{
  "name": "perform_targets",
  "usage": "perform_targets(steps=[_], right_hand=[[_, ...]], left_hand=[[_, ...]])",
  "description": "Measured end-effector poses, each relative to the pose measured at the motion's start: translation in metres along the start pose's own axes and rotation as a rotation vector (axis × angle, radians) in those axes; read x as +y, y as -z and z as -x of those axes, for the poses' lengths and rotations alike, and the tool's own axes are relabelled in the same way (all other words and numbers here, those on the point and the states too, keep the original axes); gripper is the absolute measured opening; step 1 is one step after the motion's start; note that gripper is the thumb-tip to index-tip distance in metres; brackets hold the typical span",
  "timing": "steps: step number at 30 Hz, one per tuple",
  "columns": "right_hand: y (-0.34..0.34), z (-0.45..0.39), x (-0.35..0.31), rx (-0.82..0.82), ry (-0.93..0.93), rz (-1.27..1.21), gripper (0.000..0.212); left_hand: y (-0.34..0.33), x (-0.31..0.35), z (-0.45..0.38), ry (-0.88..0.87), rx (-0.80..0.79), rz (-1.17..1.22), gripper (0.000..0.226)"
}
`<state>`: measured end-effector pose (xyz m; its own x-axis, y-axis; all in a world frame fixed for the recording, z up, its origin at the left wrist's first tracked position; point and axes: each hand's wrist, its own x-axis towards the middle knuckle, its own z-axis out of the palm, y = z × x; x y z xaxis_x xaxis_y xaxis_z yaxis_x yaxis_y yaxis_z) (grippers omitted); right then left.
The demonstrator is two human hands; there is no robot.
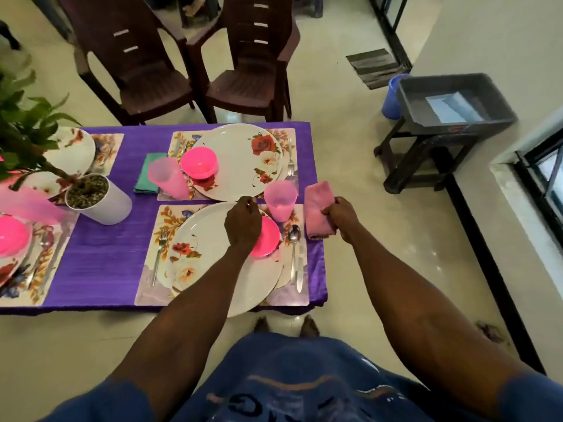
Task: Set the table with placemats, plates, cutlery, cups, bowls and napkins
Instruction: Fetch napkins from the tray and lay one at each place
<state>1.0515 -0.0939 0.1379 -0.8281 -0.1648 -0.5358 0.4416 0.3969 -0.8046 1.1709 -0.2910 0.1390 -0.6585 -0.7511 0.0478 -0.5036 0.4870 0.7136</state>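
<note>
My right hand [338, 217] grips a folded pink napkin [316, 205] just past the table's right edge, beside a pink cup [280, 199]. My left hand [242, 222] hovers over the near floral plate [207, 239], partly covering a pink bowl [268, 239]. Its fingers are loosely curled near the plate's far rim, with nothing seen in them. This plate lies on a floral placemat [152, 284] with a fork [160, 251] to its left and a spoon [294, 239] and knife [300, 269] to its right.
The far setting has a plate [243, 159], pink bowl [199, 162], pink cup [164, 175], green napkin [149, 175] and fork [291, 159]. A potted plant [97, 196] stands mid-table. Two brown chairs [243, 71] stand behind. A grey tub [451, 102] sits on a stool at right.
</note>
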Motion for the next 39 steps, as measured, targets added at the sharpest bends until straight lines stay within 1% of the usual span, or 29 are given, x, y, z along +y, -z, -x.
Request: perform_targets(steps=[5,9,15,18,20,21,24,25,26,27,28,30,31,33,37,39], right_hand=[[-0.014,-0.022,-0.008,-0.066,0.004,-0.013,0.037],[-0.021,-0.034,-0.011,-0.081,0.01,0.014,0.026],[-0.034,-0.057,-0.011,-0.077,0.041,0.141,0.028],[-0.039,-0.06,-0.017,-0.046,0.064,0.188,0.026],[-0.044,-0.063,-0.016,0.031,0.105,0.278,0.027],[-0.046,-0.064,-0.015,0.075,0.128,0.347,0.032],[-0.05,-0.059,-0.011,0.199,0.215,0.62,0.063],[-0.049,-0.057,-0.008,0.214,0.291,0.716,0.07],[-0.049,-0.055,-0.005,0.194,0.381,0.812,0.073],[-0.048,-0.053,-0.002,0.147,0.457,0.899,0.07],[-0.048,-0.052,0.001,0.096,0.494,0.96,0.063],[-0.047,-0.05,0.006,0.055,0.47,0.989,0.046],[-0.047,-0.048,0.008,0.055,0.443,0.973,0.043],[-0.048,-0.045,0.009,0.045,0.394,0.967,0.042],[-0.052,-0.042,0.005,0.051,0.353,1.019,0.043],[-0.052,-0.039,0.002,0.05,0.334,0.988,0.046]], left_hand=[[-0.002,0.0,-0.007,0.038,0.017,-0.018,0.024],[-0.007,-0.006,-0.011,0.053,-0.01,-0.047,0.026],[-0.009,-0.019,-0.018,0.075,-0.038,-0.075,0.028],[-0.009,-0.023,-0.023,0.077,-0.042,-0.091,0.028],[-0.008,-0.023,-0.026,0.071,-0.048,-0.092,0.028],[-0.008,-0.023,-0.027,0.065,-0.052,-0.094,0.028],[-0.007,-0.021,-0.029,0.051,-0.071,-0.109,0.027],[-0.007,-0.021,-0.03,0.054,-0.078,-0.111,0.027],[-0.007,-0.021,-0.031,0.058,-0.087,-0.113,0.027],[-0.006,-0.02,-0.032,0.057,-0.096,-0.113,0.027],[-0.006,-0.02,-0.033,0.052,-0.105,-0.112,0.027],[-0.006,-0.02,-0.034,0.039,-0.112,-0.104,0.027],[-0.005,-0.019,-0.035,0.036,-0.111,-0.098,0.026],[-0.004,-0.018,-0.036,0.028,-0.11,-0.087,0.024],[-0.002,-0.021,-0.038,0.004,-0.112,-0.086,0.023],[0.0,-0.022,-0.038,-0.009,-0.108,-0.086,0.024]])
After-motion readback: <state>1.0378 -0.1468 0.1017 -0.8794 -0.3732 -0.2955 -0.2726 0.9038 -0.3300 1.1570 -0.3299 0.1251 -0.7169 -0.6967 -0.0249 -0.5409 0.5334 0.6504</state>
